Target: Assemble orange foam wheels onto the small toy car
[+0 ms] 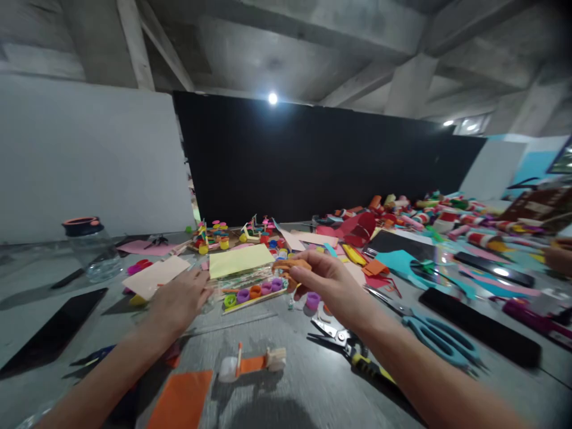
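My right hand (328, 289) pinches a small orange-brown piece (297, 269) between thumb and fingers, above the table; its exact kind is unclear. My left hand (181, 301) lies low over the table with fingers reaching forward, beside some clear plastic (209, 305); I see nothing held in it. Between the hands is a row of small purple, orange and green rings (255, 291) along a pale stick (250, 305). A yellow sheet (241, 260) lies behind them. Nearer me stands a small model (253, 364) with white wheel-like ends and an orange strip.
Yellow-black pliers (342, 337) and blue-handled scissors (440, 339) lie under and beside my right forearm. A black case (482, 328) is farther right. At left are a clear bottle (96, 253) and a dark phone-like slab (53, 330). An orange sheet (181, 400) lies near me.
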A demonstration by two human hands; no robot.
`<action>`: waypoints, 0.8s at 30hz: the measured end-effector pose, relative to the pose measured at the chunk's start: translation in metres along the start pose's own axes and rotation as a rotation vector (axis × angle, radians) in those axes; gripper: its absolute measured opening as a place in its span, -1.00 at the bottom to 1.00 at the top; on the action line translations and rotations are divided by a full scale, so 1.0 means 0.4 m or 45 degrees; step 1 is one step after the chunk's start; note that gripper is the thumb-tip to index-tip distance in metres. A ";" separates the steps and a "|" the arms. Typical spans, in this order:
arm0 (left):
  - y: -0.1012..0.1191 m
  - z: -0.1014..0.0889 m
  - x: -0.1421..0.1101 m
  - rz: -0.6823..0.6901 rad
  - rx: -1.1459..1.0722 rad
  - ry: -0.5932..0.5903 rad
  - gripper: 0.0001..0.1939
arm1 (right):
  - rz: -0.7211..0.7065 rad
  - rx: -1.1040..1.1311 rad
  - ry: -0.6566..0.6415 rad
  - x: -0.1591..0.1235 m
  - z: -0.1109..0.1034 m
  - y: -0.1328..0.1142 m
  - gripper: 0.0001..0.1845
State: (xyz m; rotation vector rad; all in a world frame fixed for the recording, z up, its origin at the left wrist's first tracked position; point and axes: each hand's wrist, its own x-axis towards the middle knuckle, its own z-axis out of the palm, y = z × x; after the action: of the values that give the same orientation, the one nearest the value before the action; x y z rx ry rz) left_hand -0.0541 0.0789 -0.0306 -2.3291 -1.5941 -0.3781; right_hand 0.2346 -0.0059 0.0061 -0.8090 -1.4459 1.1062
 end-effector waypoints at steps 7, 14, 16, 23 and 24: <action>0.199 -0.109 -0.053 -0.254 -1.876 0.112 -0.49 | -0.053 0.008 -0.096 0.001 0.068 0.006 -0.73; 0.353 -0.155 0.011 -0.591 -2.945 0.135 -0.76 | -0.671 -1.076 0.042 0.059 0.131 0.016 -0.72; 0.335 -0.138 0.049 -0.680 -2.981 0.239 -0.73 | -0.745 -1.207 0.048 0.090 0.124 0.039 -0.75; 0.289 -0.083 0.085 -0.698 -3.008 0.371 -0.80 | -0.837 -1.113 0.085 0.103 0.087 0.073 -0.68; 0.289 -0.081 0.080 -0.696 -3.017 0.377 -0.79 | -0.839 -1.090 0.132 0.103 0.084 0.069 -0.62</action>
State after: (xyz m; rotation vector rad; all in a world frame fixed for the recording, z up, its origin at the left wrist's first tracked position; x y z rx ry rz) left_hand 0.0635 0.0541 0.0007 -1.6612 -1.3309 -4.0327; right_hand 0.1920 0.0345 -0.0046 -0.8341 -1.9119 -0.0873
